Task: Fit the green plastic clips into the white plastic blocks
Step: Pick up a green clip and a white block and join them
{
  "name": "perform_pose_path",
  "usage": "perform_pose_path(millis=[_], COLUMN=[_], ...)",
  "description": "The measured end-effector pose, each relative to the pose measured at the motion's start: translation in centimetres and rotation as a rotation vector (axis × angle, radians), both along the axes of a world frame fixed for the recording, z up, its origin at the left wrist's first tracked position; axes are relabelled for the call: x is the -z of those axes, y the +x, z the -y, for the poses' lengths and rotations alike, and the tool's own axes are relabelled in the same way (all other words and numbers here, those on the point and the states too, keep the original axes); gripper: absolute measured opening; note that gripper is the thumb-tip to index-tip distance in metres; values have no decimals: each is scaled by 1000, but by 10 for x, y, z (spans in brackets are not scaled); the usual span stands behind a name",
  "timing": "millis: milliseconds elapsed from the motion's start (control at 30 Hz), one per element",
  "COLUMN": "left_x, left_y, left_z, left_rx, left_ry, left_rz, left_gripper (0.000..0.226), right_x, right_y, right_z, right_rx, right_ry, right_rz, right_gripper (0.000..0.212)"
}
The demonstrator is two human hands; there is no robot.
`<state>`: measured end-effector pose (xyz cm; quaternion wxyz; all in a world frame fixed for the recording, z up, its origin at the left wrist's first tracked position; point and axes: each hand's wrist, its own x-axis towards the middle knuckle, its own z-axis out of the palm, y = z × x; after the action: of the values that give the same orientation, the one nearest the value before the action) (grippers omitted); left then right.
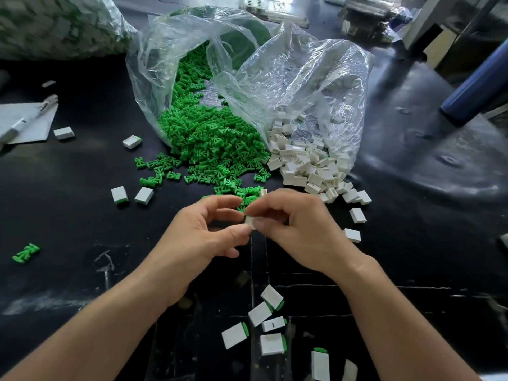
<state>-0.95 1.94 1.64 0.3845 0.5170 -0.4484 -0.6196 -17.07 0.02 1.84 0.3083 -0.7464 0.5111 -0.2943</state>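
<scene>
Early days, by the look of it. Done so far: a handful of capped blocks (259,314) lying on the counter (82,229) between the forearms, plus a few more off to the left. Left to do: a big heap of clips (209,141) spilling from one bag (154,64), and a smaller heap of bare blocks (308,163) from the bag beside it.

Seemingly midway through one fit. Right hand (288,224) pinching a white block (249,222) above the counter, just before the heaps. Left hand (209,229) curled, thumb tip against that block; impossible to tell whether gripping a clip.

Clips: small, bright green, pronged. Blocks: flat white rectangles, some showing a dark slit.
</scene>
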Motion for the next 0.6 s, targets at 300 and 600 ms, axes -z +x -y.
perform_pose_path(millis=[300,600], left_x=[0,0], left_y=[-1,-1], left_z=[1,2], left_rx=[-42,-49], left_ry=[63,129], left_rz=[-4,-53], left_gripper=[16,17], right_x=[12,17], right_y=[13,11], right_z=[6,9], right_rx=[203,193], right_ry=[-141,-121], right_rz=[-223,-332], right_gripper=[31,27])
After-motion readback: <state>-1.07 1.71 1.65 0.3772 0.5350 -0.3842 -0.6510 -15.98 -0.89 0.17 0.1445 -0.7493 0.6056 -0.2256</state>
